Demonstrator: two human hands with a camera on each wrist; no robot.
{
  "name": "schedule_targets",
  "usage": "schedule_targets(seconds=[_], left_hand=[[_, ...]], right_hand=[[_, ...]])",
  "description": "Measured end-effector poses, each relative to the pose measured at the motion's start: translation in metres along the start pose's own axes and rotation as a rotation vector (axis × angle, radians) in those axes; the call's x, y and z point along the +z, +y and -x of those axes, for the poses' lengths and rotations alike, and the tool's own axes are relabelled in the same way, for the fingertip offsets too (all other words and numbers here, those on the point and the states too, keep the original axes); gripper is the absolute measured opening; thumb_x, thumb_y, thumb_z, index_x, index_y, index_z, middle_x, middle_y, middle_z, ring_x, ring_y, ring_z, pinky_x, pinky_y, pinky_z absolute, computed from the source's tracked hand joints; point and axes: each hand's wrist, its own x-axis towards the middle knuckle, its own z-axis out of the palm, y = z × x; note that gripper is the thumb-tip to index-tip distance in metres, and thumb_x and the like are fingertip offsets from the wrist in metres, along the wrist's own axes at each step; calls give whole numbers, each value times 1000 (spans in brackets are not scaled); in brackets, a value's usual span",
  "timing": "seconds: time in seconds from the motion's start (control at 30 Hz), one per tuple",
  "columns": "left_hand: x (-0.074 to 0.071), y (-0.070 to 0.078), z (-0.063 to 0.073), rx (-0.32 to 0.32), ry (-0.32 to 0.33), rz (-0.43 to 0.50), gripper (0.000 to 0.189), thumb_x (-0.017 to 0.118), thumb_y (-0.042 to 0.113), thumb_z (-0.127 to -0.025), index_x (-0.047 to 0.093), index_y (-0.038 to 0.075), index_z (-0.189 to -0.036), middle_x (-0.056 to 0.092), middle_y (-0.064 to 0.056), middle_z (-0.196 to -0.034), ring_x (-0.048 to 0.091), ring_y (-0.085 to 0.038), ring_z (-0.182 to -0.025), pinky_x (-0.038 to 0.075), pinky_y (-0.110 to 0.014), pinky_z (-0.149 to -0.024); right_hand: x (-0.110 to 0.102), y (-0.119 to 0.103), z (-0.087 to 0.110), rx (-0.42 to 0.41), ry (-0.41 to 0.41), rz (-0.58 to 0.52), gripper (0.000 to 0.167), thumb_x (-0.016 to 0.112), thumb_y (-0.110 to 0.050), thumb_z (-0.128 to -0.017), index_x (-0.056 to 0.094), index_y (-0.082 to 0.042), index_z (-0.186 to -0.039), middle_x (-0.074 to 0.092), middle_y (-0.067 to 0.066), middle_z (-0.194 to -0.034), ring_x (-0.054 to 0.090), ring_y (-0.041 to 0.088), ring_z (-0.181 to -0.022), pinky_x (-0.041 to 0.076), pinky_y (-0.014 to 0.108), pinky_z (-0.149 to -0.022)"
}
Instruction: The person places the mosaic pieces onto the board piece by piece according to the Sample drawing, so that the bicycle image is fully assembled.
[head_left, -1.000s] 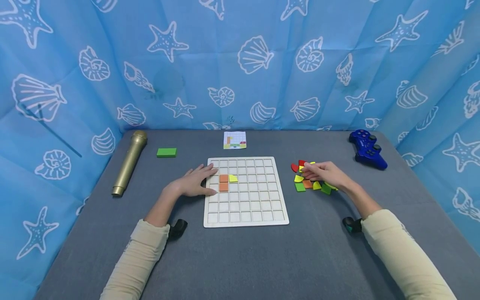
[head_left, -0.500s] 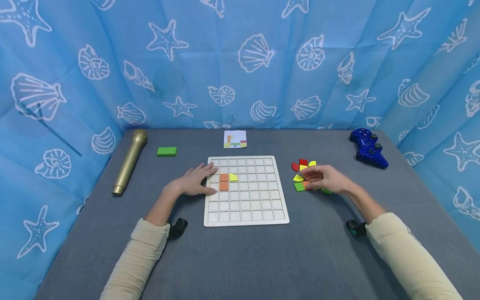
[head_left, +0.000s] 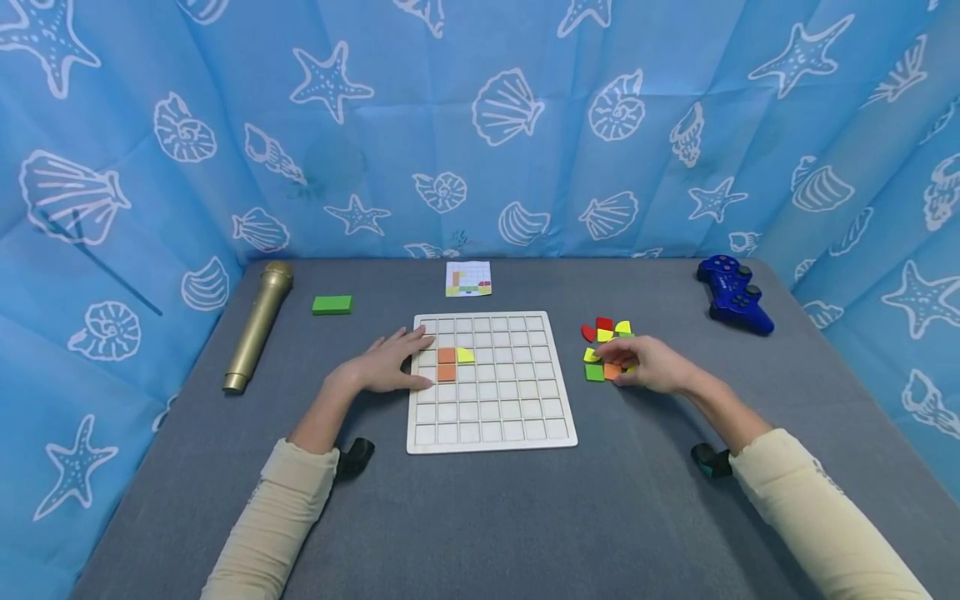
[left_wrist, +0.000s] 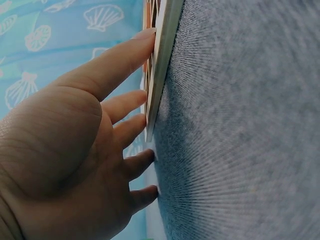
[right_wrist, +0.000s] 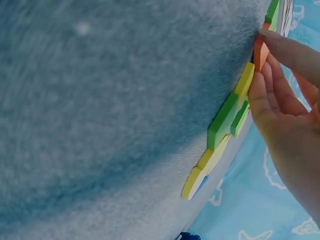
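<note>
here, left hand point(head_left: 384, 364) spread, touching board point(head_left: 502, 390); right hand point(head_left: 651, 364) pinching orange tile point(right_wrist: 260, 51); printed card point(head_left: 468, 278), head view only

Curtained workspace: blue seashell-print curtain point(head_left: 420, 125) along back and sides of grey fabric-covered surface point(head_left: 480, 525); building type undetermined.

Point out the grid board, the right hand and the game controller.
Grid board point(head_left: 489, 391): head view, bare cells near its middle.
Right hand point(head_left: 652, 365): head view, middle of the hand.
Game controller point(head_left: 727, 292): head view, middle of its body.
</note>
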Motion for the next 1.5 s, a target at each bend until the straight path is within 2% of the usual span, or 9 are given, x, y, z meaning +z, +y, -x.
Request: schedule_targets(seconds=[0.17, 0.33, 0.47, 0.63, 0.77, 0.93, 1.23, 1.5], left_hand=[[0, -1, 0, 4, 2, 7, 81, 62, 44, -91, 23, 10, -153, 9, -14, -158, 0, -37, -142, 1, -59, -110], [1, -1, 0, 9, 5, 4, 80, 62, 44, -91, 23, 10, -153, 9, -14, -158, 1, -37, -142, 2, -59, -110], [1, -1, 0, 6, 10, 1, 81, 62, 45, -91, 24, 10, -152, 10, -14, -158, 1, -37, -142, 2, -59, -109], [0, 0, 0, 3, 10, -2, 81, 63, 44, -91, 24, 10, -153, 10, -14, -158, 1, -37, -143, 2, -59, -110], [0, 1, -1, 4, 10, -1, 81, 63, 44, -91, 24, 10, -152, 10, -14, -158, 1, -37, -143, 2, -59, -109], [0, 0, 0, 7, 11, 3, 81, 63, 44, -91, 24, 10, -152, 10, -15, -158, 1, -37, -142, 2, -59, -109], [2, -3, 0, 19, 11, 12, 81, 62, 46, -90, 24, 9, -152, 10, -15, -157, 2, -38, -142, 3, -60, -109], [2, -2, 0, 24, 12, 10, 81, 62, 45, -91, 24, 9, -152, 10, -16, -157, 2, -38, -142, 3, -60, -109]], right_hand=[[0, -2, 0, 22, 4, 28, 39, 72, 5, -81, 62, 1, -119, 60, 9, -100, 54, 23, -88, 48, 39, -78], [0, -3, 2, 65, 1, 16, 37, 72, -1, -83, 62, 1, -119, 55, 6, -87, 49, 20, -77, 42, 30, -64], [-1, -4, 4, 88, 15, 0, 30, 71, -7, -85, 66, 1, -114, 56, 4, -85, 47, 19, -73, 40, 29, -60], [-3, -5, 7, 142, 51, -110, 24, 67, -15, -91, 68, 0, -109, 68, 6, -90, 58, 19, -76, 49, 28, -64], [-5, -8, 7, 195, 69, -223, 31, 63, -21, -94, 64, 2, -115, 70, 12, -97, 64, 22, -82, 54, 29, -70], [-2, -17, 4, 267, 93, -300, 40, 65, -25, -93, 60, 3, -121, 68, 15, -105, 65, 24, -84, 55, 31, -75], [15, -32, -6, 209, 75, -482, 38, 63, -11, -93, 55, 10, -123, 67, 19, -102, 67, 23, -83, 54, 36, -79], [27, -40, -18, 225, 55, -576, 40, 64, -10, -92, 53, 10, -126, 65, 16, -103, 65, 20, -84, 54, 35, -81]])
